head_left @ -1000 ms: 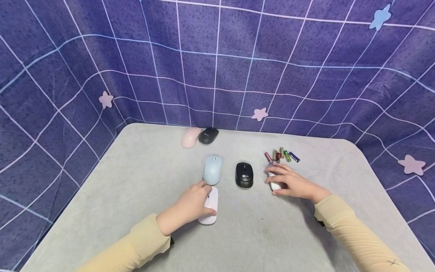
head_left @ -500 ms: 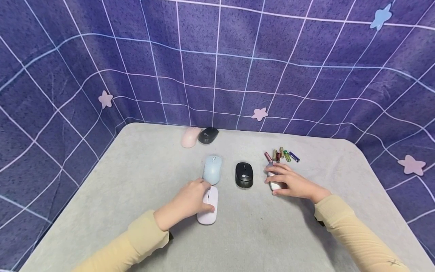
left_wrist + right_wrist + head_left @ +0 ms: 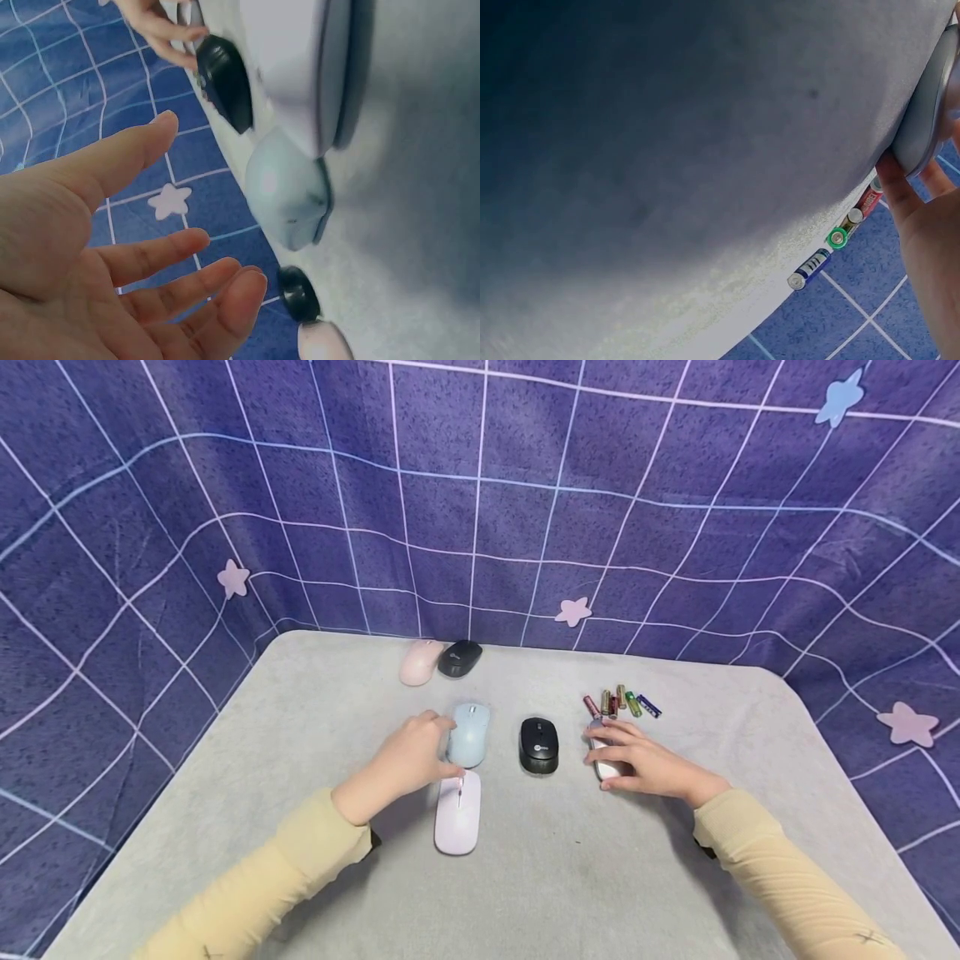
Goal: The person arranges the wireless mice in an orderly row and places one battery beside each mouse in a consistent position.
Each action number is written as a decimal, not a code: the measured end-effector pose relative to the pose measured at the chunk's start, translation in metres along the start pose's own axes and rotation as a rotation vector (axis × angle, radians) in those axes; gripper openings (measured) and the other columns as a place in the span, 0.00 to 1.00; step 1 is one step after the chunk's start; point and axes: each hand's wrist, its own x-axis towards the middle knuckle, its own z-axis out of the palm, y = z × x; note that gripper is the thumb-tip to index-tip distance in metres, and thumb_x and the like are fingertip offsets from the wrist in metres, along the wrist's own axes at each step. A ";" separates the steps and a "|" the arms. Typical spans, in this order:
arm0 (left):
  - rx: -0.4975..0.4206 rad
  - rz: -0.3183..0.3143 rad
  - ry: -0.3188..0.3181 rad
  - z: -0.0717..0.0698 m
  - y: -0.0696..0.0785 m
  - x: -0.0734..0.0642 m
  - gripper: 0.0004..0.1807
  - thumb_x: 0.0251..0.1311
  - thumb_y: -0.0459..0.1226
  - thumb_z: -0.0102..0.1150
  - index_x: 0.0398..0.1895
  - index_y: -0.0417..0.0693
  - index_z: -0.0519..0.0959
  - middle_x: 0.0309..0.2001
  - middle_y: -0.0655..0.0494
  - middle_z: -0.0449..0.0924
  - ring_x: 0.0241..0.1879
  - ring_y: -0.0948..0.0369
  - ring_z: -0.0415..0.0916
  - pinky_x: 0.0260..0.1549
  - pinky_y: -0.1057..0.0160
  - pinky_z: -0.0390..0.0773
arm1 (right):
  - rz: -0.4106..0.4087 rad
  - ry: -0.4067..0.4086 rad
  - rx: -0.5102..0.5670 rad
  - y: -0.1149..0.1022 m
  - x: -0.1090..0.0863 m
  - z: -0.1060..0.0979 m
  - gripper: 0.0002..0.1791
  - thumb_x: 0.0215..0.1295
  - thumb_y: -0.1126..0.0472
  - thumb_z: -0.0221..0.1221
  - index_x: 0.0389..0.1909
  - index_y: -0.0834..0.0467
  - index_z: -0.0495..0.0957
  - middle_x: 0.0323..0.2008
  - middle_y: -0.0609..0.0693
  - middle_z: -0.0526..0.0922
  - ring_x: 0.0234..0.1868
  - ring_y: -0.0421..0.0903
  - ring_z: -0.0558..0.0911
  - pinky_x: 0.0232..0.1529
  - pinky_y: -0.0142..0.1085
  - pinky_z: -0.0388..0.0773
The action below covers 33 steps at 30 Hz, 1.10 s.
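Observation:
My left hand (image 3: pixel 405 756), fingers spread and relaxed, hovers just left of the light blue mouse (image 3: pixel 471 735), its thumb tip over the front end of the white mouse (image 3: pixel 457 822). Nothing lies between its fingers in the left wrist view, where the white mouse (image 3: pixel 289 67) and blue mouse (image 3: pixel 285 187) stand beyond the hand. My right hand (image 3: pixel 651 762) grips a grey-and-white mouse (image 3: pixel 609 768) on the table, fingers across its top and thumb at its near end. The right wrist view shows that mouse (image 3: pixel 922 112) along the edge of the frame, partly hidden by fingers.
A black mouse (image 3: pixel 539 747) sits between the hands. Farther back, a pink mouse (image 3: pixel 422 662) and a second black mouse (image 3: pixel 460 658) stand side by side. Several batteries (image 3: pixel 622 697) lie just beyond my right hand. Behind the grey table (image 3: pixel 525 893) hangs a purple gridded cloth (image 3: pixel 517 518).
My left hand has let go of the white mouse and moved forward, up beside the blue mouse. The white mouse stays in place. The right hand has not moved.

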 end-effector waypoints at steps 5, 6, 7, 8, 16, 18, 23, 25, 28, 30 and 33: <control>0.010 0.008 0.028 -0.010 -0.004 0.012 0.37 0.42 0.47 0.73 0.55 0.37 0.74 0.50 0.40 0.76 0.49 0.45 0.76 0.50 0.49 0.76 | 0.001 -0.005 0.007 -0.001 0.000 -0.002 0.22 0.50 0.53 0.68 0.48 0.50 0.79 0.60 0.61 0.72 0.62 0.69 0.62 0.60 0.64 0.55; 0.009 0.003 0.037 -0.012 -0.005 0.015 0.36 0.42 0.47 0.73 0.54 0.37 0.74 0.50 0.40 0.76 0.48 0.45 0.76 0.50 0.49 0.76 | 0.000 -0.004 0.009 -0.001 0.000 -0.002 0.22 0.50 0.53 0.68 0.48 0.51 0.79 0.60 0.61 0.72 0.62 0.69 0.62 0.59 0.64 0.55; 0.010 -0.002 0.045 -0.014 -0.007 0.018 0.36 0.43 0.47 0.73 0.54 0.37 0.74 0.50 0.40 0.76 0.48 0.45 0.77 0.49 0.49 0.76 | -0.002 -0.001 0.010 -0.001 0.000 -0.002 0.22 0.50 0.54 0.69 0.48 0.51 0.79 0.60 0.61 0.72 0.62 0.69 0.62 0.59 0.65 0.55; 0.010 -0.006 0.056 -0.015 -0.008 0.021 0.36 0.43 0.47 0.72 0.54 0.37 0.74 0.50 0.40 0.76 0.47 0.44 0.77 0.49 0.49 0.76 | -0.004 0.002 0.010 -0.001 0.000 -0.003 0.22 0.49 0.54 0.69 0.48 0.51 0.79 0.59 0.62 0.72 0.62 0.70 0.63 0.59 0.65 0.55; 0.012 -0.012 0.117 -0.021 -0.025 0.047 0.36 0.41 0.45 0.74 0.55 0.37 0.74 0.51 0.38 0.75 0.49 0.44 0.76 0.50 0.48 0.75 | -0.010 0.007 0.006 -0.002 0.000 -0.002 0.23 0.48 0.54 0.69 0.47 0.52 0.79 0.59 0.62 0.73 0.61 0.69 0.64 0.58 0.65 0.56; 0.019 -0.013 0.118 -0.023 -0.028 0.052 0.36 0.41 0.44 0.74 0.55 0.37 0.74 0.51 0.38 0.75 0.50 0.44 0.75 0.51 0.48 0.75 | -0.006 0.003 0.004 -0.002 0.000 -0.002 0.23 0.48 0.54 0.69 0.48 0.52 0.79 0.59 0.62 0.73 0.61 0.69 0.64 0.58 0.66 0.56; 0.058 -0.019 0.121 -0.028 -0.037 0.064 0.37 0.41 0.45 0.73 0.56 0.36 0.73 0.52 0.37 0.74 0.51 0.42 0.73 0.49 0.45 0.76 | 0.007 0.005 0.005 -0.002 -0.001 0.000 0.22 0.48 0.54 0.69 0.48 0.52 0.79 0.59 0.62 0.73 0.61 0.69 0.64 0.58 0.66 0.56; 0.069 -0.030 0.131 -0.031 -0.041 0.068 0.37 0.42 0.46 0.73 0.56 0.36 0.73 0.53 0.37 0.74 0.52 0.40 0.73 0.48 0.44 0.76 | 0.009 0.004 0.004 -0.001 -0.001 0.000 0.23 0.49 0.53 0.68 0.48 0.51 0.79 0.59 0.61 0.72 0.62 0.68 0.64 0.59 0.65 0.56; 0.074 -0.048 0.145 -0.034 -0.047 0.074 0.38 0.42 0.46 0.72 0.56 0.36 0.73 0.55 0.35 0.73 0.53 0.39 0.72 0.49 0.44 0.75 | 0.002 0.004 0.002 -0.001 0.000 0.000 0.23 0.49 0.53 0.68 0.48 0.51 0.79 0.60 0.61 0.72 0.62 0.68 0.64 0.59 0.65 0.56; 0.075 -0.055 0.154 -0.036 -0.051 0.078 0.38 0.42 0.46 0.72 0.56 0.36 0.72 0.55 0.34 0.73 0.53 0.39 0.72 0.51 0.44 0.74 | -0.004 0.002 0.001 0.000 0.000 0.000 0.23 0.50 0.53 0.68 0.49 0.51 0.79 0.60 0.61 0.72 0.62 0.68 0.64 0.59 0.64 0.56; 0.071 -0.054 0.165 -0.038 -0.057 0.085 0.38 0.43 0.46 0.71 0.57 0.36 0.72 0.53 0.34 0.73 0.52 0.39 0.72 0.51 0.44 0.73 | -0.012 0.002 -0.002 0.001 0.000 0.001 0.23 0.50 0.52 0.68 0.50 0.51 0.79 0.60 0.61 0.72 0.61 0.67 0.64 0.59 0.64 0.57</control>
